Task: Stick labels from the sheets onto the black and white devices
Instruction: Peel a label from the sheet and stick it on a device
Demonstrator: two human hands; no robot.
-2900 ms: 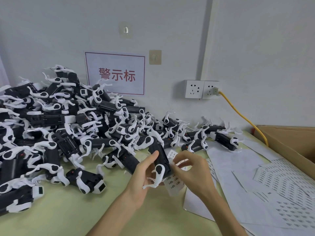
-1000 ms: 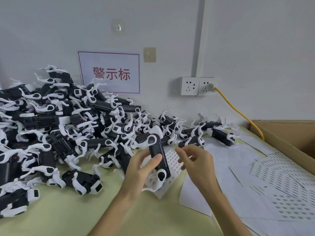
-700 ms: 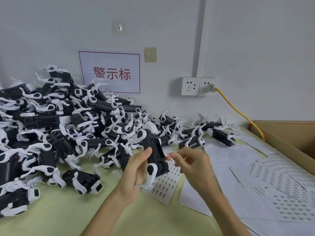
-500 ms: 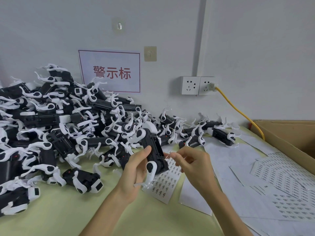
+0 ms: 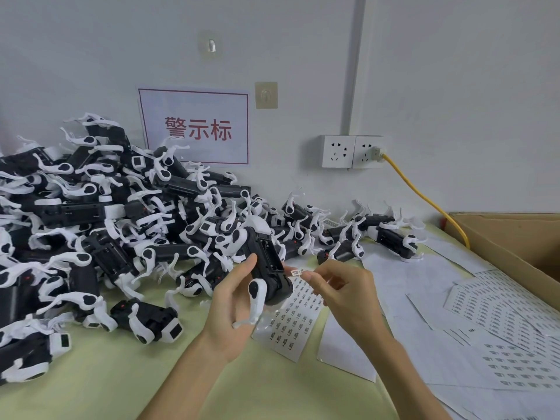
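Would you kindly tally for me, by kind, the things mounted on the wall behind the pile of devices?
Wall sockets: 2
Adhesive hooks: 2
Paper sign: 1
Cable conduit: 1
Total: 6

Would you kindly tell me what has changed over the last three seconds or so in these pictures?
The right hand came away from the label sheet with a small label pinched in its fingertips and brought it up to the right edge of the device. Unchanged: the left hand grips the device, and the pile of devices and the other sheets lie where they were.
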